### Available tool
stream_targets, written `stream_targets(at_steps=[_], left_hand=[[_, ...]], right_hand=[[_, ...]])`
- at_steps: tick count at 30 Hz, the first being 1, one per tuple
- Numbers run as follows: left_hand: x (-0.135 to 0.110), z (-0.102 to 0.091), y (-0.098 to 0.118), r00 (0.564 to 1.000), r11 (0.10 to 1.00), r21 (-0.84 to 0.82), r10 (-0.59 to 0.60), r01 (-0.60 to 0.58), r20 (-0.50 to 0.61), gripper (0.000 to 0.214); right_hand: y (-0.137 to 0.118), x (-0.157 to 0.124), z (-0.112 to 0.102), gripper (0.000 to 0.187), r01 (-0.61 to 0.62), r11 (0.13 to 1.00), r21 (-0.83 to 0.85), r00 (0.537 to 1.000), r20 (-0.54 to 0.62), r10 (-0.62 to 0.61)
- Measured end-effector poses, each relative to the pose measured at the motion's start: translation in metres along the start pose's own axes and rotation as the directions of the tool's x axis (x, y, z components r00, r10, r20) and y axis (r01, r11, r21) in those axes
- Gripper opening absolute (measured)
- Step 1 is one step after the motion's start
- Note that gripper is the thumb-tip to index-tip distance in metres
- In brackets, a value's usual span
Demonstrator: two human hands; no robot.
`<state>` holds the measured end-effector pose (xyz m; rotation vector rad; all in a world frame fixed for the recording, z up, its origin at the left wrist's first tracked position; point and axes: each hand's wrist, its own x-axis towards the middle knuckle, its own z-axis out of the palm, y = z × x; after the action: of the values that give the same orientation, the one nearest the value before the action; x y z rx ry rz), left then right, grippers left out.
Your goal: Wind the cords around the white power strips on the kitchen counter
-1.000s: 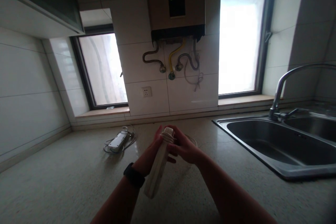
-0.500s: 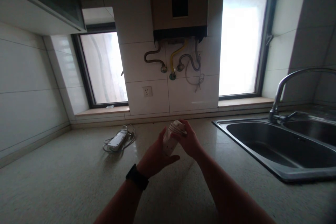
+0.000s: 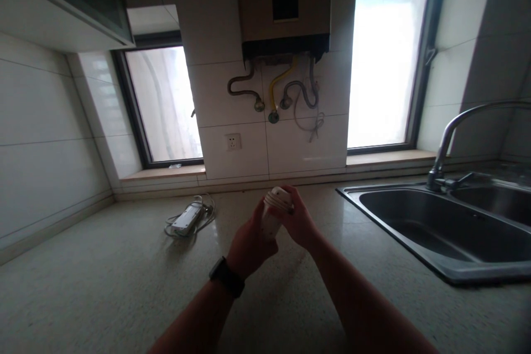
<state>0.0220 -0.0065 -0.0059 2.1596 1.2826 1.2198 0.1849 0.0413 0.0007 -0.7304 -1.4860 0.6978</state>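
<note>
Both hands hold a white power strip upright above the speckled countertop. Its cord is wound round its top end. My left hand, with a black watch on the wrist, wraps round the strip's lower part. My right hand is closed on the top end, fingers over the wound cord. Most of the strip is hidden behind my hands.
A second white power strip with a loose cord lies on the counter to the left. A steel double sink with a tap is at the right. A wall socket and a water heater are on the tiled wall ahead.
The strip was long and tilted in view a second ago; now it stands nearly end-on. My left hand has closed round its lower part and both hands sit slightly higher.
</note>
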Motion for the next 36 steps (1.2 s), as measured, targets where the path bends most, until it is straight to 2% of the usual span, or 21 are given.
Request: stream_targets(at_steps=[3, 6, 9, 14, 21, 28, 32, 36], left_hand=[[-0.001, -0.001, -0.001, 0.998, 0.992, -0.119, -0.025, 0.031, 0.055, 0.097], [-0.001, -0.001, -0.002, 0.998, 0.963, -0.269, 0.019, -0.003, 0.058, 0.094], [0.000, -0.003, 0.000, 0.995, 0.957, -0.288, 0.062, -0.038, 0.075, 0.093], [0.000, -0.008, 0.004, 0.980, 0.948, -0.315, 0.096, -0.037, 0.173, 0.088], [0.000, -0.012, -0.001, 0.973, 0.955, -0.295, 0.095, -0.030, 0.208, 0.086], [0.000, -0.020, 0.004, 0.964, 0.960, -0.280, 0.097, -0.024, 0.249, 0.087], [0.000, -0.024, 0.005, 0.953, 0.955, -0.296, 0.100, -0.012, 0.286, 0.086], [0.001, -0.027, 0.000, 0.941, 0.951, -0.309, 0.100, 0.005, 0.323, 0.088]], right_hand=[[0.000, 0.002, -0.005, 0.057, -0.017, 0.999, 0.046, 0.996, 0.088, 0.013], [-0.003, 0.003, -0.011, 0.056, -0.034, 0.995, 0.092, 0.979, 0.202, 0.015], [-0.011, 0.001, -0.019, 0.057, -0.036, 0.992, 0.120, 0.961, 0.277, 0.001], [-0.026, -0.003, -0.031, 0.068, -0.180, 0.980, 0.081, 0.907, 0.399, 0.134], [-0.025, -0.004, -0.034, 0.068, -0.159, 0.986, 0.041, 0.916, 0.380, 0.132], [-0.027, -0.003, -0.033, 0.065, -0.131, 0.991, 0.032, 0.932, 0.345, 0.112], [-0.029, -0.004, -0.034, 0.078, -0.181, 0.983, 0.015, 0.903, 0.398, 0.161], [-0.025, -0.005, -0.034, 0.097, -0.164, 0.967, 0.195, 0.879, 0.473, 0.054]])
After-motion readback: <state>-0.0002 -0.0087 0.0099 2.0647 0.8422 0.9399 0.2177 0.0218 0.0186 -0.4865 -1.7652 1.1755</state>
